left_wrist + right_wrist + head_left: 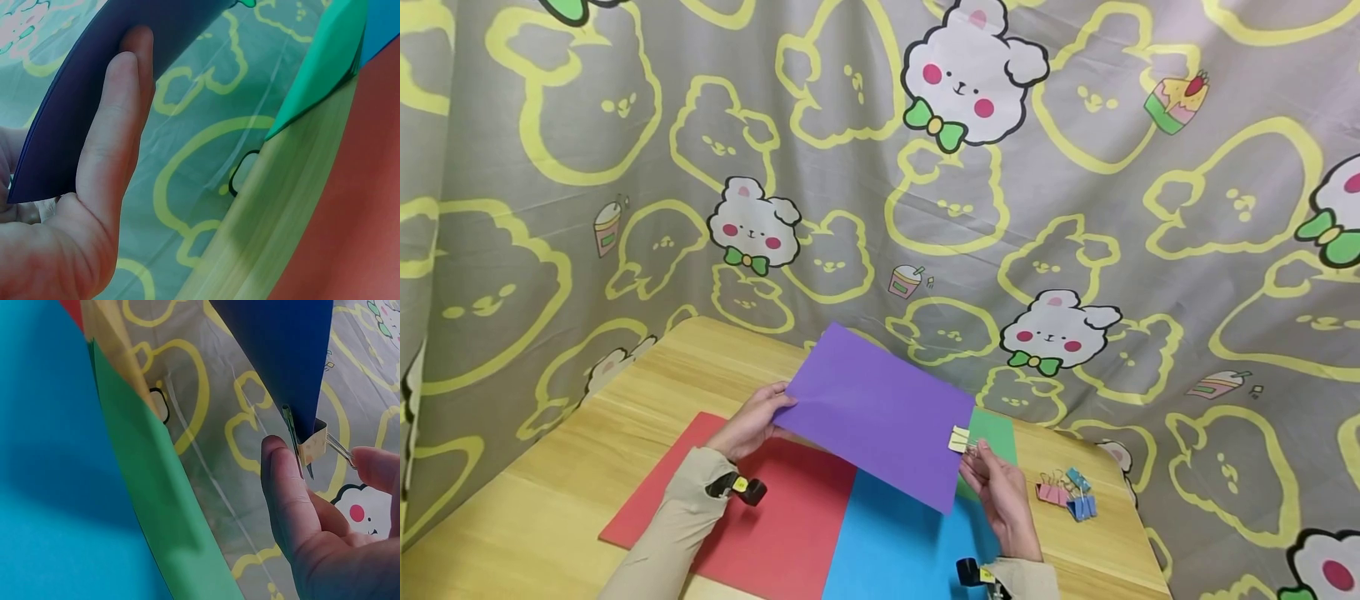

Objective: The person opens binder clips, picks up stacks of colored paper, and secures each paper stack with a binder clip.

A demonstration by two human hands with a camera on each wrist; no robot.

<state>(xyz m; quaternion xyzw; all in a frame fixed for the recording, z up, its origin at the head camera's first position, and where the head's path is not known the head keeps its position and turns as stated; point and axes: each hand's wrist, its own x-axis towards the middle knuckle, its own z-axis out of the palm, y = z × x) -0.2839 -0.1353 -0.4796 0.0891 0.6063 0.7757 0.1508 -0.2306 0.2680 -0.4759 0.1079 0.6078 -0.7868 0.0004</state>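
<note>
A purple sheet of paper or card (872, 408) is held tilted above the table. My left hand (756, 419) grips its left edge, thumb on the near face and fingers (109, 144) behind. On the sheet's right edge sits a pale yellow binder clip (958, 439). My right hand (1003, 493) is at this clip with the thumb on one wire handle (340, 450). In the right wrist view, the other handle (289, 428) lies folded back along the sheet, with the index fingertip close beside it.
Red (767, 508), blue (887, 537) and green (994, 427) sheets lie on the wooden table (550, 508) below. To the right of my right hand are pink (1054, 493) and blue (1082, 507) binder clips. A patterned curtain (842, 183) hangs behind the table.
</note>
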